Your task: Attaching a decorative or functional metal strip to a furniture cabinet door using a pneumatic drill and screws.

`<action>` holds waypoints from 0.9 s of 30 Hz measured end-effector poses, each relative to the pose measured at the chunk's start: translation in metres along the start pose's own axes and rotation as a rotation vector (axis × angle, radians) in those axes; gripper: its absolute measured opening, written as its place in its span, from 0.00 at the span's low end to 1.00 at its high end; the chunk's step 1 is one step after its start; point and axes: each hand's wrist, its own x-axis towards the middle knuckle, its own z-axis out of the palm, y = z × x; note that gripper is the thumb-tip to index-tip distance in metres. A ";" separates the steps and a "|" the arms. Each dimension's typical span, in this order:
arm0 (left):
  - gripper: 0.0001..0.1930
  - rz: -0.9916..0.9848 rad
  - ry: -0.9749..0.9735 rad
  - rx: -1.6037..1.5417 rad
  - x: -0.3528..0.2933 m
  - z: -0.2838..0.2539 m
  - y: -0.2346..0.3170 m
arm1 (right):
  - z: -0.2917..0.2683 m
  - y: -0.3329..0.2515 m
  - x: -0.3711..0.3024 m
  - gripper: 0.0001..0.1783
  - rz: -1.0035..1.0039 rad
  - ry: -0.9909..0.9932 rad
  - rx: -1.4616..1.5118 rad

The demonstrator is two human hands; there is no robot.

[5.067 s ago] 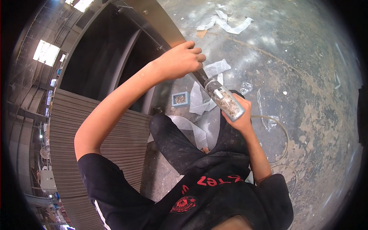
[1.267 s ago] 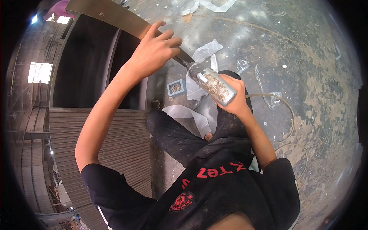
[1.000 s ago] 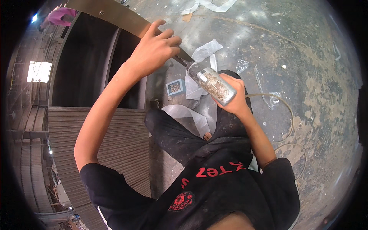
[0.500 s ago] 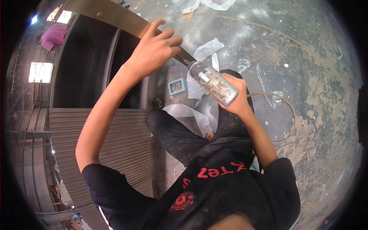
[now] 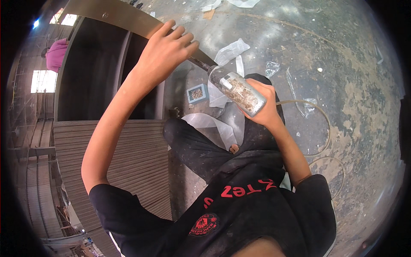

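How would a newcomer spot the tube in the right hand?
Start at the long metal strip slanting across the top. Follow it down past the left hand to the right hand. The tube there is a grimy silver cylinder, unlike the flat white wrappers around it.

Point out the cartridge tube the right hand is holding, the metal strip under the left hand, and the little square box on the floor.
cartridge tube [image 5: 238, 89], head view, middle of its clear barrel.
metal strip [image 5: 112, 15], head view, flat face left of the fingers.
square box [image 5: 197, 93], head view, its open top.

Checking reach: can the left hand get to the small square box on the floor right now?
Probably not at once: the left hand is pressed on the metal strip, and the small square box lies on the floor below it.
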 end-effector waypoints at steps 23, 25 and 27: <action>0.11 -0.081 -0.148 -0.108 0.012 0.005 -0.013 | -0.003 -0.002 0.003 0.22 0.005 0.012 0.032; 0.11 -0.072 -0.122 -0.087 0.016 0.004 -0.014 | -0.004 -0.001 0.003 0.22 0.023 -0.003 0.031; 0.10 -0.063 -0.099 -0.066 0.016 0.003 -0.015 | -0.004 -0.001 0.004 0.21 0.032 -0.015 0.022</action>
